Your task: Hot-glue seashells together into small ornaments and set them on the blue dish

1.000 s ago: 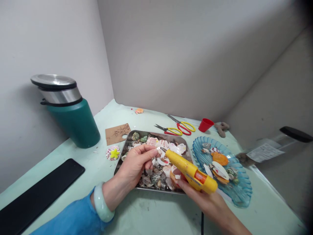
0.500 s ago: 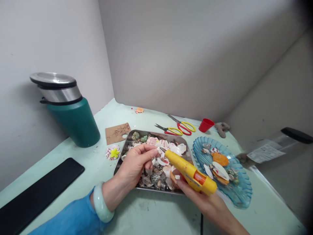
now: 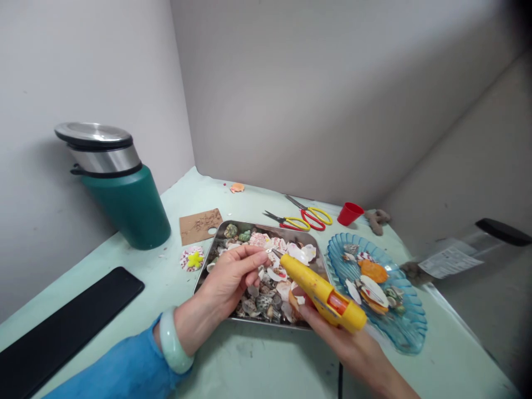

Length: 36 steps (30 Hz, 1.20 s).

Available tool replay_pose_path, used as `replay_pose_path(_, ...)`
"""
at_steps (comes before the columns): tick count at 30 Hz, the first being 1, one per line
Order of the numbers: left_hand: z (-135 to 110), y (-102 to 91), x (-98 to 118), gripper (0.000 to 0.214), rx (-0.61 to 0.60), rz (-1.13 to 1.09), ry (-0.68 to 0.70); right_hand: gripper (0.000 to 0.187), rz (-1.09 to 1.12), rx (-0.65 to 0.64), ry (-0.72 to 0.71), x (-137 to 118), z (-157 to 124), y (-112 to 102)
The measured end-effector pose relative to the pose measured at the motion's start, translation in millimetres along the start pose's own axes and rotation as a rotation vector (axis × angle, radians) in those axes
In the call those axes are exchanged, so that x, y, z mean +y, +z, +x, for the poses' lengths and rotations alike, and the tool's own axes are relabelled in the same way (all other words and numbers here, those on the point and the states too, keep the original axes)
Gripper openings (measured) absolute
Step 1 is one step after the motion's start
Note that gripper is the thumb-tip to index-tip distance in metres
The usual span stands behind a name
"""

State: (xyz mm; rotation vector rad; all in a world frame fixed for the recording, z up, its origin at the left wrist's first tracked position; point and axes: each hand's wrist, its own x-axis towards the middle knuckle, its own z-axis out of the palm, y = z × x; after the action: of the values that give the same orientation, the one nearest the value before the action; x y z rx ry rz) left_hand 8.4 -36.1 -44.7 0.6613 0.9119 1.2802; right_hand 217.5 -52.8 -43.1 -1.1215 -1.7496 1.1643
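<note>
Little change: left hand (image 3: 228, 278) tight on white bit (image 3: 269, 251), perhaps shell; right hand (image 3: 332, 330) around glue gun (image 3: 313, 281).

Soft light, dark blurred right edge

The bare left hand (image 3: 230, 277) slants in from the lower left, thumb (image 3: 252, 264) and index finger (image 3: 245, 251) pinched together at the tips, other fingers curled beneath. A smooth, pale-green round bangle (image 3: 171, 344) circles that wrist beside a bright blue fabric sleeve (image 3: 124, 368). The bare right hand (image 3: 332, 331) is closed in a grip, fingers mostly hidden, its uncovered forearm (image 3: 380, 368) angling toward the lower right.
</note>
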Motion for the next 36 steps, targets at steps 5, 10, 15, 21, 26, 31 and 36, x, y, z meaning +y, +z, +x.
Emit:
replay_pose_path(5, -0.2, -0.2, 0.1, 0.021, -0.011, -0.004, -0.001, 0.031, -0.060, 0.000, -0.013, 0.2, -0.1, -0.3)
replay_pose_path(10, -0.2, 0.1, 0.5, 0.021, -0.008, -0.012, 0.005, 0.027, -0.120, 0.026, -0.036, -1.8, 0.5, 1.0)
replay_pose_path(15, -0.2, -0.3, -0.2, 0.021, -0.003, -0.008, 0.000, 0.027, -0.192, 0.007, -0.066, -1.0, 0.1, 3.6)
replay_pose_path(21, 0.8, -0.3, 0.0, 0.022, 0.013, -0.016, 0.003, 0.026, -0.382, 0.029, -0.127, 5.3, -0.3, 5.7)
replay_pose_path(26, -0.3, 0.9, 1.1, 0.023, 0.027, -0.025, -0.001, 0.026, -0.371, 0.075, -0.140, 5.3, -0.9, 5.3)
replay_pose_path(31, -0.8, -0.3, 0.5, 0.022, 0.025, -0.006, 0.017, 0.027, -0.369, 0.097, -0.098, 4.8, -1.3, 3.9)
replay_pose_path(36, -1.8, 2.1, 0.0, 0.021, 0.060, 0.080, 0.062, 0.023, -0.376, 0.061, -0.167, 4.4, -0.2, 4.3)
